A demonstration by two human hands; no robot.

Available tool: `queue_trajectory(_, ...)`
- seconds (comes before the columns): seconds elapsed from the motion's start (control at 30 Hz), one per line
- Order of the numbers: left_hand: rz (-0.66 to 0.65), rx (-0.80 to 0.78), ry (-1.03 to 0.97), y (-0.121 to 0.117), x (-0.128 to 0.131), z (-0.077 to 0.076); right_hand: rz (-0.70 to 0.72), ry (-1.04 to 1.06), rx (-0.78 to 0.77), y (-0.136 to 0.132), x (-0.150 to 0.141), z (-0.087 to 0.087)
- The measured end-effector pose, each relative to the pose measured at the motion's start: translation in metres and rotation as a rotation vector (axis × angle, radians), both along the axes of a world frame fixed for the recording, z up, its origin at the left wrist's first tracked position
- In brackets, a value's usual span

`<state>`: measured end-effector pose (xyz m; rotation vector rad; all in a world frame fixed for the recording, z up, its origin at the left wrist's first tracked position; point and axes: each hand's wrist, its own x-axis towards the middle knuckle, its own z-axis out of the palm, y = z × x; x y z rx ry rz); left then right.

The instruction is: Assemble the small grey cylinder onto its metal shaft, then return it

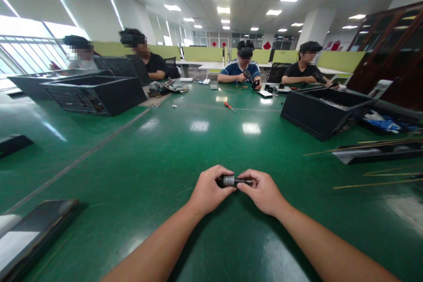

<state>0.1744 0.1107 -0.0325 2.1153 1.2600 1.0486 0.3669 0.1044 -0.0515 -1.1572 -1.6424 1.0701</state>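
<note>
Low over the green table, my left hand [211, 188] is closed around a short dark cylinder with a silver metal collar [228, 181]. A thin dark ribbed shaft [243, 181] runs from the collar to the right, in line with it. Its far end lies between the thumb and fingers of my right hand [261, 189], which is closed on it. Both hands meet in front of me, their fingertips close together. The left end of the cylinder is hidden inside my left palm. What kind of tool or part this is, I cannot make out.
Black computer cases [95, 94] stand at the left, another case [325, 112] at the right. Thin yellow rods [370, 183] jut in from the right. An orange screwdriver [227, 105] lies farther back. A dark flat panel [42, 233] lies near left. Several people work across the table.
</note>
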Motion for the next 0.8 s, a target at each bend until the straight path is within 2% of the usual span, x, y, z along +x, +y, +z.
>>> queue_trajectory(0.3,0.015,0.000,-0.008,-0.0001,-0.0003,-0.0010,0.004,0.025,-0.005,0.0013,-0.0002,-0.0039)
queue_trajectory(0.8,0.038,-0.016,-0.014,-0.0017,0.0006,0.0017,-0.001,0.037,-0.044,0.0009,0.0002,-0.0003)
